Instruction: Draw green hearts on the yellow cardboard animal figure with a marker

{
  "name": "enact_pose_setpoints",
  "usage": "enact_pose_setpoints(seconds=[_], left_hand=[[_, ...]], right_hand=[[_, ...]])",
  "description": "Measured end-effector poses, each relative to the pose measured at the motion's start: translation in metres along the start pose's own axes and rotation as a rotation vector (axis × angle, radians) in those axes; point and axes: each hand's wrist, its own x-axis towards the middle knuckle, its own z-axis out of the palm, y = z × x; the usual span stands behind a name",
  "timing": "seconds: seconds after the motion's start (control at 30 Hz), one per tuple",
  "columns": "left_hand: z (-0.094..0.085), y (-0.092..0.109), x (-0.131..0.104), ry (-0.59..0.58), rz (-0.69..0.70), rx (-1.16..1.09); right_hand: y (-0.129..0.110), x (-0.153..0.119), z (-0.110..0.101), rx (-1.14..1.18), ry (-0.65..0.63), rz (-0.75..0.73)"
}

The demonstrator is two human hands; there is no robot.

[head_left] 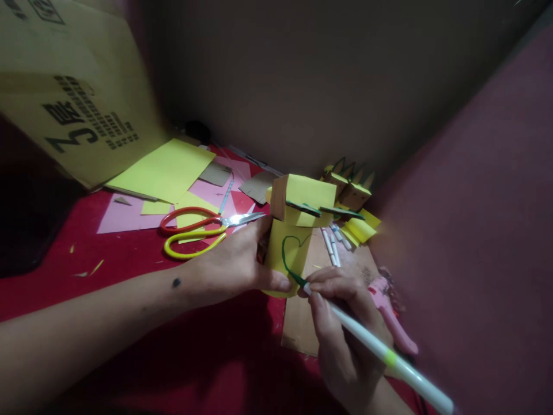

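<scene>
My left hand [242, 256] is wrapped round the lower part of a yellow paper figure [298, 248], its thumb lying across the front. The figure has a box-shaped head [309, 190] with brown cardboard on its left side and two dark green pieces sticking out. A green heart-like outline shows on the yellow body. Between the fingers of my right hand [345, 323] is a white marker [371, 337] with a green tip, which touches the body at the outline's lower end.
Scissors [194, 230] with red and yellow handles lie left of the figure, near yellow paper [164, 170]. A large cardboard box [82, 86] stands at upper left. White markers [332, 245], small cardboard figures [352, 193] and a pink glue gun [393, 317] are on the right.
</scene>
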Motion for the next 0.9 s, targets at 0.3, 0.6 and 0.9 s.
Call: enact_pose_setpoints(seconds=[0.3, 0.6, 0.9], left_hand=[[-0.0051, -0.0029, 0.0025, -0.010, 0.000, 0.014], [-0.0052, -0.0015, 0.0022, -0.049, 0.065, -0.003], [-0.0026, 0.0009, 0.0005, -0.005, 0.005, 0.014]], right_hand=[[0.0011, -0.0053, -0.0030, 0.022, -0.007, 0.038], [0.0005, -0.0037, -0.0038, 0.043, -0.013, 0.034], [0.0001, -0.0029, 0.0016, 0.079, -0.009, -0.022]])
